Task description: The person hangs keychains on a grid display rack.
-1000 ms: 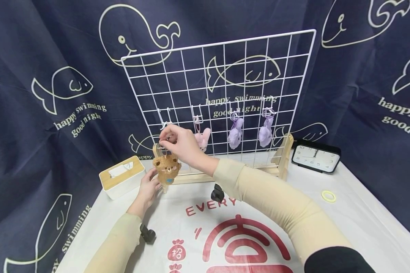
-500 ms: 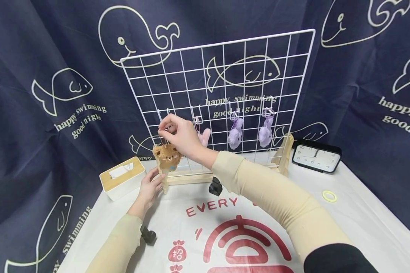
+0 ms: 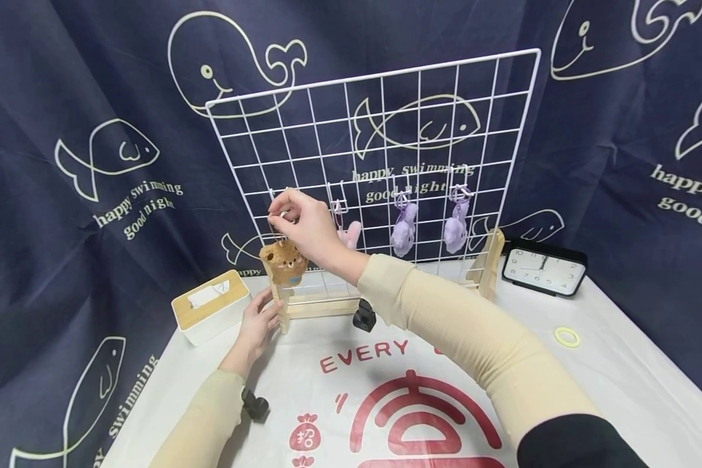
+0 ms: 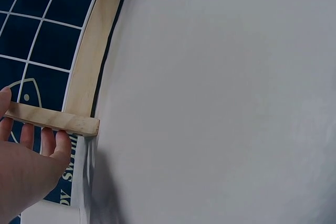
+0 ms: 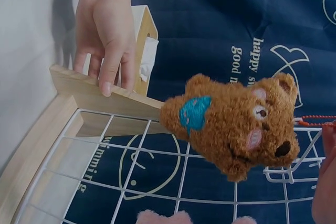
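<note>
A brown plush bear keychain [image 3: 285,262] with a blue belly patch hangs below my right hand [image 3: 307,224], at the left side of a white wire grid rack [image 3: 381,76]. Thumb and fingertips pinch the top of its red bead chain [image 5: 317,117] close to a white wire hook [image 5: 291,178]; the hand largely hides the chain's upper end in the head view. Down at the rack's left foot, my left hand [image 3: 256,325] grips the wooden upright [image 4: 58,119], thumb on one side and fingers on the other.
A pink plush [image 3: 349,234] and two purple plushes [image 3: 403,231] hang on hooks to the right. A tissue box [image 3: 210,305] stands left of the rack, a black clock [image 3: 543,268] right of it. A yellow ring [image 3: 567,337] lies on the white table.
My right hand has lifted the bear keychain and shifted slightly left, toward the leftmost hook. My left hand stays at the wooden upright.
</note>
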A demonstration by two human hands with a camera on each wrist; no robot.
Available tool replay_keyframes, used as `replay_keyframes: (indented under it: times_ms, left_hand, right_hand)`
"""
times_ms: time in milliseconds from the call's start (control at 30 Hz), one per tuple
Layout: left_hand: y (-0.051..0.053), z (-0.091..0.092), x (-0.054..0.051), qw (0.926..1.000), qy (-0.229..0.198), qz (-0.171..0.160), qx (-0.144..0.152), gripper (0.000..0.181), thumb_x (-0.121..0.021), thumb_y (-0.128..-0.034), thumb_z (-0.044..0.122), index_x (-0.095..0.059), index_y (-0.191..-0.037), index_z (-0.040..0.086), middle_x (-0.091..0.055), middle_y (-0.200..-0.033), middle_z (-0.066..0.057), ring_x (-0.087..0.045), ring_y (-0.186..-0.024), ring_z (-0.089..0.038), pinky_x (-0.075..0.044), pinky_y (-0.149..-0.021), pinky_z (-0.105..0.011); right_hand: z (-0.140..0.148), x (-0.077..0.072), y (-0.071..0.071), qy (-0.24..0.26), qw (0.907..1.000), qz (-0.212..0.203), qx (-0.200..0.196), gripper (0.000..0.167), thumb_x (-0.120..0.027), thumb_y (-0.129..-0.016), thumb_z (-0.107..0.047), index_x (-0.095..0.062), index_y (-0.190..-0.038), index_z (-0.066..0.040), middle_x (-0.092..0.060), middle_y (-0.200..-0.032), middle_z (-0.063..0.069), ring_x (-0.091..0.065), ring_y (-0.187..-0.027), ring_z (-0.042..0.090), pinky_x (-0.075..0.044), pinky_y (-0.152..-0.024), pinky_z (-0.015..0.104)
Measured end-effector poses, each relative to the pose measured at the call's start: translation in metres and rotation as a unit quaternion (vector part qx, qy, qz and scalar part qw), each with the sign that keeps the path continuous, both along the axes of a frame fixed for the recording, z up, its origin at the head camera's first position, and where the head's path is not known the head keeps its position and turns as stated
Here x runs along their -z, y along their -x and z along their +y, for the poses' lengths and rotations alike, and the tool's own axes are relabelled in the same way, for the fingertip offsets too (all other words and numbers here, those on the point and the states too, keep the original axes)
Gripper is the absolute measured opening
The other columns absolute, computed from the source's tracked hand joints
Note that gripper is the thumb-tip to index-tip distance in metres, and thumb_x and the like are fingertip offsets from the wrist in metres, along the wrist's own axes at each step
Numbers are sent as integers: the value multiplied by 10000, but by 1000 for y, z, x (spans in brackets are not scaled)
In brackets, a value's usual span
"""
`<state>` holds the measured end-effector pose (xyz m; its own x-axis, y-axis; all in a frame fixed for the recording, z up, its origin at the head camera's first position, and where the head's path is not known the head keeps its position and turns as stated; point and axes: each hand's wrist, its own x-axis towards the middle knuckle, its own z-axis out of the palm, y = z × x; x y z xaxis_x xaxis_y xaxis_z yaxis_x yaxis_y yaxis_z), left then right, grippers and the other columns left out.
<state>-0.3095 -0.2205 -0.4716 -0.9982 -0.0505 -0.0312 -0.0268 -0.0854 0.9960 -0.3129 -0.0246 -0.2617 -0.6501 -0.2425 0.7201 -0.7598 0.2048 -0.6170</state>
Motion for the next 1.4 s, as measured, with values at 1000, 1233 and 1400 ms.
replay_keyframes:
  times_ms: [1000, 1233, 1400]
  left_hand:
    - [0, -1, 0, 10000, 43, -46, 8, 579, -571, -1041, 76, -338, -1570, 50, -316, -1585, -185, -425, -1395, -376, -433, -1137, -397]
    - [-1, -1, 0, 9999, 97, -34, 97, 595, -572, -1045, 96, -315, -1580, 46, -292, -1598, -203, -400, -1417, -398, -417, -1150, -413]
    - [0, -1, 1, 9998, 168, -58, 76, 600, -587, -1037, 106, -328, -1575, 51, -302, -1593, -199, -409, -1413, -392, -422, -1147, -411]
  right_hand:
    - [4, 9, 20, -704, 9964, -40, 468, 89, -693, -970, -47, -776, -979, -76, -740, -988, 19, -682, -802, 81, -513, -696, 162]
    - [7, 11, 22, -856, 9950, -44, 520, 106, -685, -970, -34, -782, -1013, -50, -720, -1034, 35, -706, -897, 134, -537, -736, 138]
    - [8, 12, 23, -1003, 9928, -37, 658, 132, -685, -957, -15, -770, -1051, -53, -701, -1006, 46, -692, -905, 148, -525, -710, 146]
